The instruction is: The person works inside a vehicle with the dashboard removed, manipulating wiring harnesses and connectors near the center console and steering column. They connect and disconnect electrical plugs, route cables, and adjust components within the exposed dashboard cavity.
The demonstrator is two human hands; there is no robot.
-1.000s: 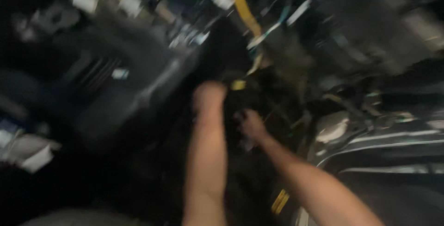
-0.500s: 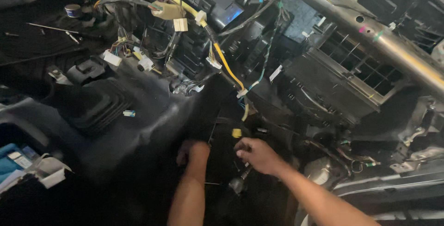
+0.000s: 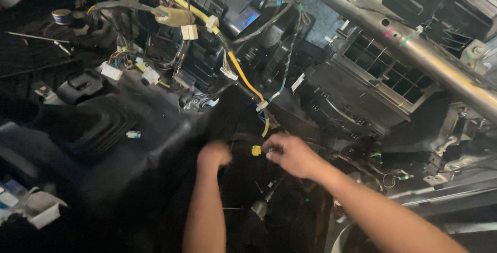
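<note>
Forearms enter from the bottom edge and meet low in the stripped footwell. My left hand (image 3: 214, 154) is curled into a loose fist, knuckles up, on the dark panel just left of a small yellow connector (image 3: 256, 150); whether it grips anything I cannot tell. My right hand (image 3: 291, 154) sits just right of that connector, fingers bent and drawn together at its edge, touching or nearly touching it; a firm pinch cannot be confirmed. The connector lies between both hands, at the lower end of a yellow harness (image 3: 243, 79).

Left of my hands, a black ribbed rubber boot (image 3: 98, 126) sits on the dark tunnel cover, with a small white plug (image 3: 133, 134) beside it. Beyond the connector, the harness climbs up and left past white connectors (image 3: 150, 75) and a tan tag (image 3: 189, 31). To the right stands a black ventilation housing (image 3: 385, 77) with a grid of openings. Farthest back, a bare metal cross tube (image 3: 414, 46) runs diagonally from top centre to the right edge.
</note>
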